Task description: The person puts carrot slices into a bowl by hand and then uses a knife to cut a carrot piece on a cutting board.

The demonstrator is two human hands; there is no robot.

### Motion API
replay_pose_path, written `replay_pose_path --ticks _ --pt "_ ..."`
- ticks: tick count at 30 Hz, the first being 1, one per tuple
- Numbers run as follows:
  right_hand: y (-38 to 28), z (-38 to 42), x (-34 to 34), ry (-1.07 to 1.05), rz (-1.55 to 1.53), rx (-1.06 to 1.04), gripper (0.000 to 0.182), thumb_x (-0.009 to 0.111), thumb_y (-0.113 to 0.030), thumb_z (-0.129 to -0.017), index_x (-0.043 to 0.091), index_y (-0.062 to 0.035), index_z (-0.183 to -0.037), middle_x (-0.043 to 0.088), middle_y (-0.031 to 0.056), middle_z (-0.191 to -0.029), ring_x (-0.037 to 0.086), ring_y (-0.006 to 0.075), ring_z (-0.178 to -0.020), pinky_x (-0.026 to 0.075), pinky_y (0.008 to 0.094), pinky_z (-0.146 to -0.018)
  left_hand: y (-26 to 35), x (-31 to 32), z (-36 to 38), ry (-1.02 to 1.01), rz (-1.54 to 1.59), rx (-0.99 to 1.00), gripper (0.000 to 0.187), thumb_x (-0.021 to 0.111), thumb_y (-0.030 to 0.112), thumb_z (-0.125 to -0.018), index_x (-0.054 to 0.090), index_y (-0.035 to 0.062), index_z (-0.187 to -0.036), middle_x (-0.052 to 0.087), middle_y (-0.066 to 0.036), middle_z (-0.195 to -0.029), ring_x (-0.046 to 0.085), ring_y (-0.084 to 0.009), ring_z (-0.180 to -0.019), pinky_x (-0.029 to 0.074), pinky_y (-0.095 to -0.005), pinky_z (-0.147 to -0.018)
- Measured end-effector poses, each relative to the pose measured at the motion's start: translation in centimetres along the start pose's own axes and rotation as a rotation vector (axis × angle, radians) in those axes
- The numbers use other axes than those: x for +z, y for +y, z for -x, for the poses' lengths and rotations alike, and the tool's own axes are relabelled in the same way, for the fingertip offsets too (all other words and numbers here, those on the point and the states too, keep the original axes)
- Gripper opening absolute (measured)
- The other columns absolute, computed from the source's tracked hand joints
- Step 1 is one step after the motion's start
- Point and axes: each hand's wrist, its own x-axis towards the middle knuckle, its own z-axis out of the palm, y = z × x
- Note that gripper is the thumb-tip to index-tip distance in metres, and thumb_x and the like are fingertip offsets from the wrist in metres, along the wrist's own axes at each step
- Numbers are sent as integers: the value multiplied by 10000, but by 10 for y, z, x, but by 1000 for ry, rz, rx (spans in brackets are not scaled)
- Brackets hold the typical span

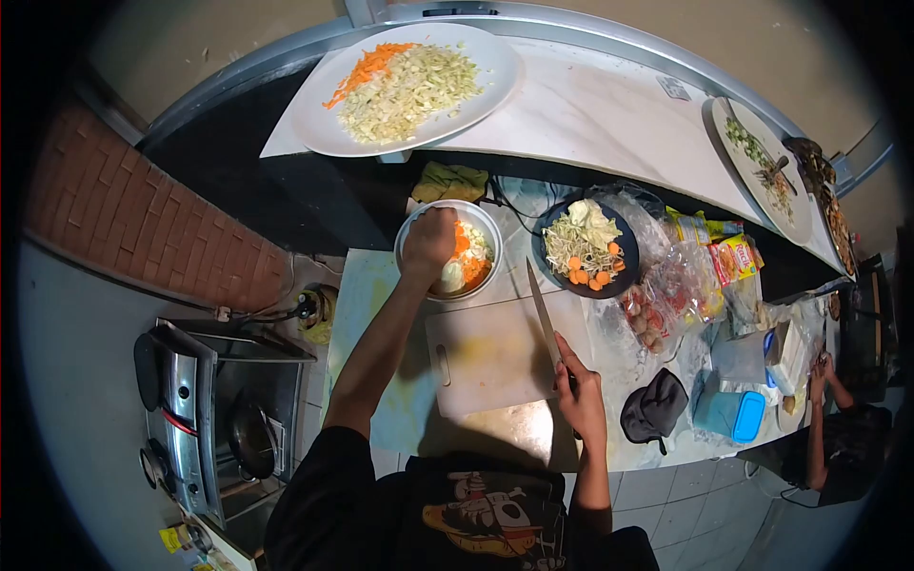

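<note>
My left hand [431, 238] is over the left side of a white bowl [494, 231], its fingers curled and mostly hidden from above. Chopped carrot and pale vegetable pieces [473, 255] fill the bowl. With my right hand [577, 388] I grip the handle of a long kitchen knife [543, 306], its blade pointing away from me. The knife is at the right edge of a white cutting board [490, 357], which has a yellowish stain. Behind the blade stands a dark plate [590, 291] of bean sprouts, carrot slices and a pale leafy piece.
A large white platter [500, 67] of shredded vegetables stands on the raised shelf [581, 95]. Plastic bags [657, 290], a black cap [654, 407] and a blue-lidded container [748, 417] lie to the right. A stove [186, 381] is at left; another person [847, 447] is at far right.
</note>
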Motion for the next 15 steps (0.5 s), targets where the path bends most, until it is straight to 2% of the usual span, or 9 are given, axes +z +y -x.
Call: replay_pose_path --ticks 1,3,6,10,12,13,15 --pt "2 1 1 6 -5 5 554 490 13 -920 479 -120 -1458 648 306 -1083 674 437 -850 524 394 -783 -4 3 0 -4 -2 8 162 666 189 -876 719 78 -982 712 -159 -950 694 -349 -884 547 -462 -805" --pt "8 2 4 64 -7 -90 505 477 -7 -972 483 -101 -1468 509 90 -642 530 135 -583 474 276 -645 -10 4 0 72 40 81 147 698 197 -856 729 92 -954 715 -140 -923 699 -335 -865 558 -453 -770" --pt "13 5 5 73 16 -89 490 479 -27 -984 481 -99 -1469 499 91 -629 518 133 -583 469 275 -639 -13 0 3 122 57 59 65 699 155 -843 707 99 -875 682 -130 -848 687 -336 -797 564 -442 -728" --pt "11 12 6 89 5 -91 482 481 -32 -989 485 -98 -1466 501 90 -628 519 133 -585 469 277 -639 -22 -16 10 149 227 10 94 766 148 -796 734 104 -873 712 -133 -856 699 -338 -781 574 -430 -715" --pt "14 15 8 81 -5 -73 502 476 -19 -982 467 -99 -1478 507 89 -636 524 135 -589 469 276 -640 -23 -30 15 150 450 -18 67 771 90 -803 740 61 -855 738 -146 -891 725 -316 -794 582 -417 -719" --pt "14 18 9 78 -2 -76 502 476 -19 -982 467 -99 -1478 507 89 -636 524 135 -589 469 276 -640 -23 -36 18 153 451 -21 67 771 90 -803 740 61 -855 738 -146 -891 725 -316 -794 582 -417 -719" --pt "15 25 13 71 -11 -11 533 476 -6 -969 444 -101 -1492 517 90 -650 524 137 -593 469 275 -639 -21 -52 28 131 835 -5 44 734 19 -837 729 17 -881 749 -120 -892 736 -228 -777 575 -354 -705"
